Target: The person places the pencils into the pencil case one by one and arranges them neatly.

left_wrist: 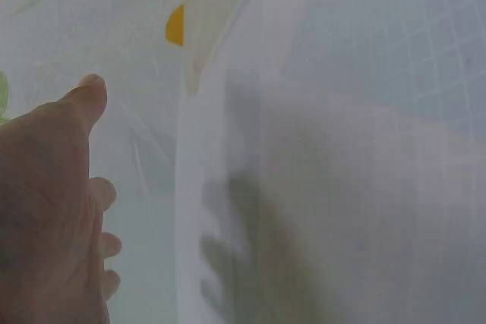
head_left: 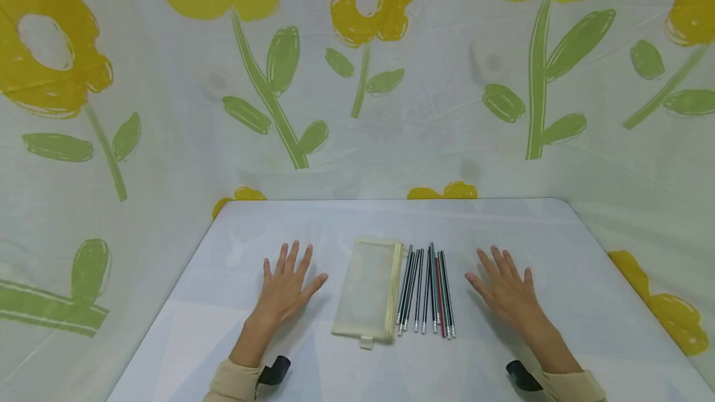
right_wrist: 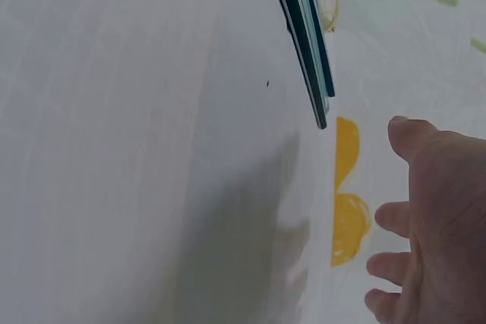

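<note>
A pale cream zip pouch [head_left: 365,290] lies flat at the middle of the table, its zipper along the right side and a small tab at the near end. Right beside it, a row of dark pencils [head_left: 427,290] with one red pencil [head_left: 439,303] among them lies lengthwise, eraser ends toward me. To the left of the pouch, my left hand [head_left: 286,290] is spread with straight fingers, holding nothing. My right hand [head_left: 508,290] is likewise spread, right of the pencils and apart from them. In the right wrist view some pencils [right_wrist: 304,43] show at the top.
The white table [head_left: 223,327] has rounded far corners. Behind and beside it hangs a white cloth [head_left: 436,135] printed with yellow flowers and green leaves. A black wrist camera [head_left: 275,371] sits by the left cuff and another black camera [head_left: 522,376] by the right cuff.
</note>
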A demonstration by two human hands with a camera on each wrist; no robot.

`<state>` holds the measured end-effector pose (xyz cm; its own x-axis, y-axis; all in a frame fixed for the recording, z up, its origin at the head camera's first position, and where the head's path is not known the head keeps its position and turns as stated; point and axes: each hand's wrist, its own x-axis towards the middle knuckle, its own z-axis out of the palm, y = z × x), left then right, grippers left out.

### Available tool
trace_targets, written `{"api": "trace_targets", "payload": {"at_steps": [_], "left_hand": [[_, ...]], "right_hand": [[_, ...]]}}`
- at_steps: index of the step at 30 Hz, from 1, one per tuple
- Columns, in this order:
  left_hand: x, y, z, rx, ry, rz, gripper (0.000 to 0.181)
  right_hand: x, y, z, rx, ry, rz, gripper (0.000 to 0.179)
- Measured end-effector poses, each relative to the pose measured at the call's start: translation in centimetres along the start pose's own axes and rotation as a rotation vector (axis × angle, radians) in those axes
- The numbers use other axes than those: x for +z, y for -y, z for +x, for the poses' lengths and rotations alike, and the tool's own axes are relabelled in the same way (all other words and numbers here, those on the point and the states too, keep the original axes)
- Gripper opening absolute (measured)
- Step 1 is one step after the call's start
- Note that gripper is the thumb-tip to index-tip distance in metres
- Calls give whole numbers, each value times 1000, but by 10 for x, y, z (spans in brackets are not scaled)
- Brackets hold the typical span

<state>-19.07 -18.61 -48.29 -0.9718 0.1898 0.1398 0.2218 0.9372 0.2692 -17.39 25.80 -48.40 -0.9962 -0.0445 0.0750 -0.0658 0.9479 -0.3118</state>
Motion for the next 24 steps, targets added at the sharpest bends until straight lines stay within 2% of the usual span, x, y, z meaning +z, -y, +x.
{"api": "trace_targets", "payload": {"at_steps": [6, 14, 20, 24], "left_hand": [[3, -6, 2, 7, -30, -49, 75], [6, -18, 6, 25, -59, -166, 73], [10, -31, 13, 43, -62, -170, 67], [10, -43, 18, 75, -93, -198, 57]], "right_hand": [[7, 7, 4, 8, -6, 2, 73], [14, 22, 10, 5, -82, 42, 66], [16, 38, 17, 28, -58, 95, 63], [16, 48, 21, 47, -27, 131, 66]]}}
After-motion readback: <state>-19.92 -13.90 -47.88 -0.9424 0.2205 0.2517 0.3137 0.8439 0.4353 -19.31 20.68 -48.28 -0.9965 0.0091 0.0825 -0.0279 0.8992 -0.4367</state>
